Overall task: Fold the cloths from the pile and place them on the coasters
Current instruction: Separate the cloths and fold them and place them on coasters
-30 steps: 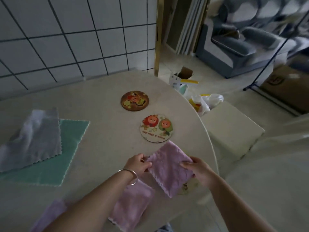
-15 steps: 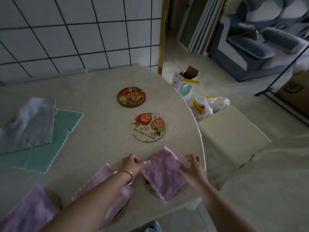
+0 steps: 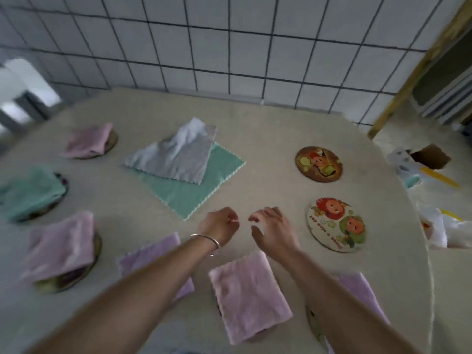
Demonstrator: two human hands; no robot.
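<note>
Now both hands hang empty over the table (image 3: 255, 129): left hand (image 3: 221, 226) with fingers loosely curled, right hand (image 3: 273, 229) with fingers half open, nearly touching. Just beyond the fingertips lies the pile, a grey cloth (image 3: 176, 154) on a green cloth (image 3: 204, 190). Behind the wrists sits a folded pink cloth (image 3: 249, 295). Right of the right fingers, two bare coasters (image 3: 335, 224).

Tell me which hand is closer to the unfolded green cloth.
Left. The left hand hovers just right of the green cloth and its near corner; the right hand is farther right, toward the white coaster.
</note>
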